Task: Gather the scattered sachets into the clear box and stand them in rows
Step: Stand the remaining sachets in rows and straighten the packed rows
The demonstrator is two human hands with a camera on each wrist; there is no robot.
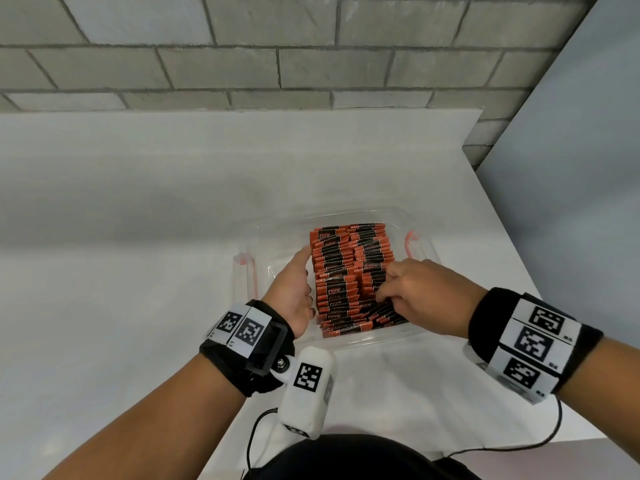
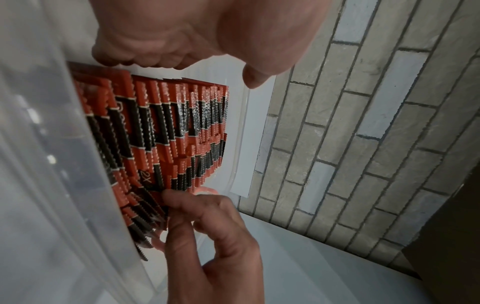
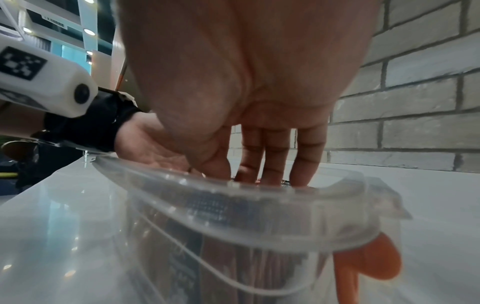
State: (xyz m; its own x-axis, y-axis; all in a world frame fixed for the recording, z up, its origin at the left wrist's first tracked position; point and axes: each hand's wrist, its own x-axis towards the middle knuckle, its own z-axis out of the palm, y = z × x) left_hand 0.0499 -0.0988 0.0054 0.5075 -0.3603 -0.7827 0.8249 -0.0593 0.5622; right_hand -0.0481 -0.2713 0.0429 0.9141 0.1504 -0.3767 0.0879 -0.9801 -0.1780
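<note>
Table point(image 1: 173, 202): white, smooth and matte; it carries the clear box near its right front corner.
Wall point(image 1: 277, 46): grey brick with dark joints, rising behind the table.
Clear box point(image 1: 398, 336): see-through plastic with rounded corners and a rolled rim; an orange latch point(image 1: 409, 242) sits on its right side, another on the left.
Sachets point(image 1: 346, 271): flat orange-and-black packets with saw-toothed top edges, some printed "D2X", standing on edge inside the clear box in two close rows that run front to back; the nearest ones in the right row lean over.
Left hand point(image 1: 292, 292): inside the box, its grip open, flat fingers laid along the left flank of the left row and the thumb stretched toward the far end.
Right hand point(image 1: 420, 296): reaching in from the right, its grip curled, fingertips point(image 2: 168, 195) pinching the leaning packets at the near end of the right row.
In the way: the box's front rim point(image 3: 259, 203) blocks most of the right wrist view, so the packets show only dimly through the plastic.
Wristbands point(image 1: 530, 341): black straps with square black-and-white markers; a white camera pod point(image 1: 308, 393) hangs from the left one, and thin black cables trail off the table edge.
</note>
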